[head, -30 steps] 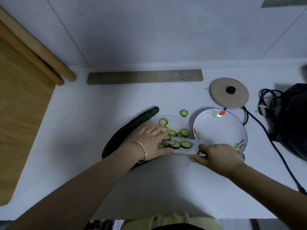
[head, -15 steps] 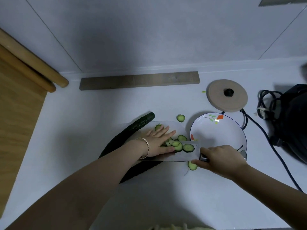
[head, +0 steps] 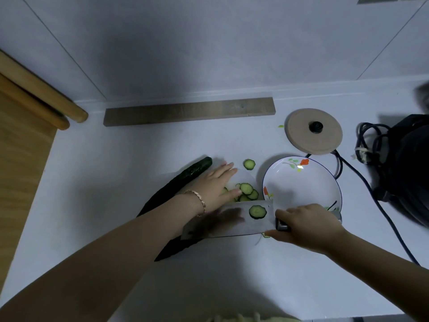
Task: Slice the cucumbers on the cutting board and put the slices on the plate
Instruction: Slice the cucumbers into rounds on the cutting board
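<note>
Right hand (head: 306,226) is wrapped tight round the handle of the cleaver (head: 220,224), and the blade is tipped almost flat, broad side up. I read that as a scoop, not a cut. A single slice (head: 257,211) rides on the steel. Left hand (head: 216,184) is flat, fingers straight, with the thumb edge against the heap of slices (head: 247,192). It looks set to sweep them onto the blade.

The heap sits on the pale cutting board (head: 243,176), just far of the blade and just left of the plate (head: 301,189), so the carry should be short. Nothing is in the plate yet.

The whole cucumber (head: 183,182) lies slantwise on the left, partly under the left forearm, out of the way. One stray slice (head: 249,164) sits apart at the far side, beyond the heap. A green scrap peeks out under the right hand, too hidden to tell more.
</note>
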`<action>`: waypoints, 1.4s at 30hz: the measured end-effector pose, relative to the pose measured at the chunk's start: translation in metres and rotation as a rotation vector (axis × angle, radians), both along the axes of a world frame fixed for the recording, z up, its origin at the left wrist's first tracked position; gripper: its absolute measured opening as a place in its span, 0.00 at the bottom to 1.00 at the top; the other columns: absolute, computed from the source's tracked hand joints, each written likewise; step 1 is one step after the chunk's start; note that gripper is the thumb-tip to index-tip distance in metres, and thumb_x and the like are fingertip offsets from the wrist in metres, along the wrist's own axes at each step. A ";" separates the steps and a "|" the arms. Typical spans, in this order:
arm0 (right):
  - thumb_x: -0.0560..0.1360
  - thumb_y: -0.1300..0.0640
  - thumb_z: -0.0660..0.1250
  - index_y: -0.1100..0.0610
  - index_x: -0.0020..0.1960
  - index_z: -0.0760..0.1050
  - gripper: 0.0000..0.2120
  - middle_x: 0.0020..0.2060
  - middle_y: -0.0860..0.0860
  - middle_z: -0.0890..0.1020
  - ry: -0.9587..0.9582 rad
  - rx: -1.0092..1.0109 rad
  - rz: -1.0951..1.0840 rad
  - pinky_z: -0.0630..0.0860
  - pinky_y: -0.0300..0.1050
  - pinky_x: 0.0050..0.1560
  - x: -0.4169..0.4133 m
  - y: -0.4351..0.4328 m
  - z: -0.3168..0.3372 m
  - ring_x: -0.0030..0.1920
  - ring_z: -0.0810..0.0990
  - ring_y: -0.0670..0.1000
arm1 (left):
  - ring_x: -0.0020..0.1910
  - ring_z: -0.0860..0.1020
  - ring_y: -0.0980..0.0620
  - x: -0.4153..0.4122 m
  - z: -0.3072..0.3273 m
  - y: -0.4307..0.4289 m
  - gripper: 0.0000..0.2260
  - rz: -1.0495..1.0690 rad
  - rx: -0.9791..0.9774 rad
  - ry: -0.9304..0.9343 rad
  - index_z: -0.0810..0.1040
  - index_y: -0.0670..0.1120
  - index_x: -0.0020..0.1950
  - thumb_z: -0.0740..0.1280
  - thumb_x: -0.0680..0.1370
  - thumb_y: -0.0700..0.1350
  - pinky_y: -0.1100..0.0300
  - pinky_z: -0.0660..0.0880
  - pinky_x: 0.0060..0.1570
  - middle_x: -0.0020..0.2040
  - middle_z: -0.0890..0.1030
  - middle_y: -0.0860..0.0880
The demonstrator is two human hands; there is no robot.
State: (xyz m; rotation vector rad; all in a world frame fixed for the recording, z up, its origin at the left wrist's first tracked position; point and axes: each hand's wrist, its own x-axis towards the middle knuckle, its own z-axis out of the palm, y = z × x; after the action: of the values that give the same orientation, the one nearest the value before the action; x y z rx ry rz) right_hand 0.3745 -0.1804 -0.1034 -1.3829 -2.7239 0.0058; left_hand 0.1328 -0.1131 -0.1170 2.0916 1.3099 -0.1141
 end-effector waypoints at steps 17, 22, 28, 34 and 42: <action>0.72 0.32 0.48 0.52 0.28 0.72 0.29 0.17 0.47 0.70 -0.019 -0.019 0.104 0.54 0.34 0.21 -0.009 0.001 0.011 0.16 0.71 0.49 | 0.74 0.36 0.55 0.003 -0.013 0.009 0.25 -0.098 0.078 0.273 0.44 0.55 0.77 0.50 0.82 0.56 0.54 0.37 0.72 0.77 0.40 0.51; 0.75 0.33 0.52 0.51 0.35 0.70 0.24 0.27 0.49 0.76 -0.127 -0.248 -0.182 0.69 0.42 0.29 0.001 -0.010 0.031 0.31 0.78 0.49 | 0.64 0.71 0.48 -0.005 0.018 0.017 0.16 0.182 0.092 0.057 0.71 0.48 0.68 0.58 0.81 0.49 0.59 0.68 0.61 0.66 0.73 0.48; 0.77 0.39 0.56 0.56 0.32 0.63 0.24 0.24 0.49 0.64 0.466 -0.954 -0.661 0.61 0.37 0.26 -0.003 -0.032 0.025 0.23 0.60 0.46 | 0.43 0.77 0.50 -0.039 0.045 -0.027 0.09 0.660 0.351 -0.138 0.79 0.46 0.55 0.62 0.78 0.42 0.62 0.70 0.42 0.49 0.81 0.50; 0.77 0.37 0.54 0.54 0.30 0.59 0.25 0.20 0.47 0.60 0.665 -1.214 -0.881 0.54 0.34 0.24 -0.009 -0.037 0.019 0.20 0.54 0.48 | 0.60 0.71 0.48 -0.037 -0.007 -0.094 0.22 0.272 0.077 0.281 0.69 0.49 0.66 0.64 0.76 0.56 0.58 0.69 0.54 0.61 0.73 0.50; 0.77 0.37 0.53 0.55 0.31 0.62 0.26 0.18 0.46 0.62 0.528 -1.255 -0.788 0.56 0.35 0.24 -0.021 -0.049 0.009 0.19 0.57 0.47 | 0.43 0.76 0.45 -0.047 -0.013 -0.112 0.14 0.419 0.234 0.146 0.77 0.43 0.47 0.74 0.65 0.45 0.65 0.61 0.26 0.43 0.77 0.45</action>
State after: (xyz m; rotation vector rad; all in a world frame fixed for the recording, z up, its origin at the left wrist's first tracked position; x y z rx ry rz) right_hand 0.3535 -0.2295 -0.0944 -2.0883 -1.4485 1.8889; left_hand 0.0853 -0.2248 -0.1302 1.9728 1.9005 0.0734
